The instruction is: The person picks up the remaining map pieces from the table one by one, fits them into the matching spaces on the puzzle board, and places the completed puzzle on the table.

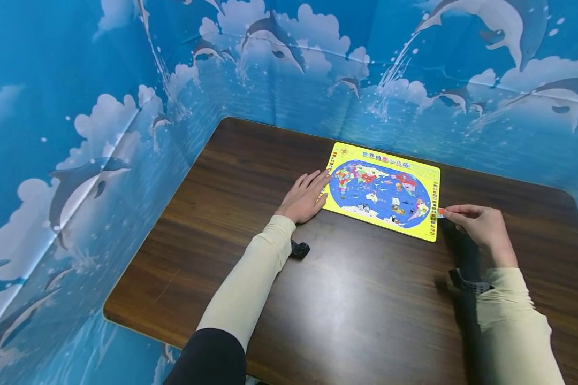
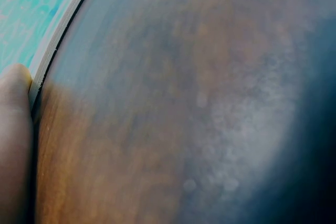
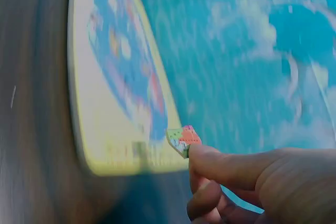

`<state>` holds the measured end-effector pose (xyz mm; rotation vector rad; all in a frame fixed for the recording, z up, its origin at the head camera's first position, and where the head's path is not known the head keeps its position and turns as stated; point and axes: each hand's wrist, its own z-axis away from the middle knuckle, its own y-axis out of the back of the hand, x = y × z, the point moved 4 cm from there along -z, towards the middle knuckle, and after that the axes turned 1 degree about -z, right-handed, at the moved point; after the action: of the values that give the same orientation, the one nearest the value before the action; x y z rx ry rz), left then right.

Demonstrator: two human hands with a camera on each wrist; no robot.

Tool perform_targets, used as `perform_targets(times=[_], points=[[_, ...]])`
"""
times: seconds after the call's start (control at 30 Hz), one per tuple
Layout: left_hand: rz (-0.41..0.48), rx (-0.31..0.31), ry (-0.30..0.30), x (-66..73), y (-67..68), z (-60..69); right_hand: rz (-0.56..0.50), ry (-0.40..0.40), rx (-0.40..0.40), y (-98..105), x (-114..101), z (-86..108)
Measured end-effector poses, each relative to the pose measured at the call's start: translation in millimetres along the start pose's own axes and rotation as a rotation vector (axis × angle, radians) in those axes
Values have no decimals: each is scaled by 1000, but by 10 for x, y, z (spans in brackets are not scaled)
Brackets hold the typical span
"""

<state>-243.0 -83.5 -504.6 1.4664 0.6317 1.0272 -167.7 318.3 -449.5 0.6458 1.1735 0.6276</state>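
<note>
A yellow-bordered world map puzzle board [image 1: 384, 186] lies flat near the far edge of the table, its blue oval filled with coloured land pieces. My left hand [image 1: 305, 197] rests at the board's left edge, palm down with fingers spread, the fingertips touching the border. Only the thumb [image 2: 13, 129] of that hand shows in the left wrist view. Between thumb and fingers, my right hand [image 1: 484, 224] pinches a small puzzle piece [image 3: 181, 139], coloured orange and green. In the head view the piece is just off the board's right border, partly hidden by the fingertips.
The dark wood table [image 1: 212, 224] has rounded corners. A blue dolphin-print curtain [image 1: 279, 101] hangs behind it and along its left side. Black wrist straps [image 1: 472, 283] are worn on both arms, low over the tabletop.
</note>
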Motion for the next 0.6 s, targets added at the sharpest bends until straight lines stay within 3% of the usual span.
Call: perform_targets(times=[0.17, 0.4, 0.6], points=[[-4, -8, 0, 23, 17, -9, -40, 55, -76, -225, -486, -144], [10, -8, -5, 16, 25, -1, -266, 30, -193, -710, -1141, -392], [4, 2, -1, 22, 22, 14, -364, 63, -214, -1057, -1528, -579]])
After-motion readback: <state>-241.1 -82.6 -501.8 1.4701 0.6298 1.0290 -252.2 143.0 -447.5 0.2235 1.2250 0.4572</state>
